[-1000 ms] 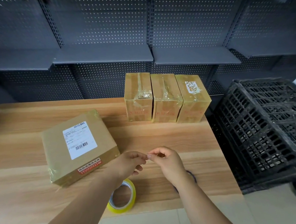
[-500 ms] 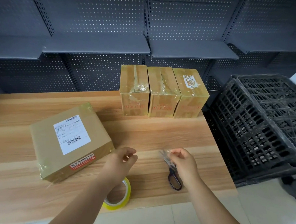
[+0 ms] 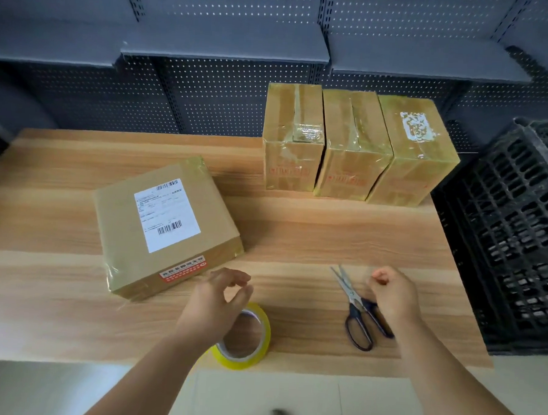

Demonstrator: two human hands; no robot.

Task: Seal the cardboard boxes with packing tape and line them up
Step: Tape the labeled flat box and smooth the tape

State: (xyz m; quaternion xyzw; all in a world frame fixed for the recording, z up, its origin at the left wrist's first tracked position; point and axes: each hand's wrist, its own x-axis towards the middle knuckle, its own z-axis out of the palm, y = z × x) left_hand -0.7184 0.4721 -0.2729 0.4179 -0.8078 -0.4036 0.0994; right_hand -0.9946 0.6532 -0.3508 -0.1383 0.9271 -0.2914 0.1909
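The left hand hangs half open, empty, just over the tape roll; the right hand is curled right of the roll above the scissors, a pinch I cannot tell. A black crate stands far right of the roll, a labelled box behind-left, three taped boxes in a row behind

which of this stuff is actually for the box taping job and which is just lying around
For the job:
labelled cardboard box
three taped boxes in a row
yellow tape roll
scissors

Just lying about:
black plastic crate
grey shelves
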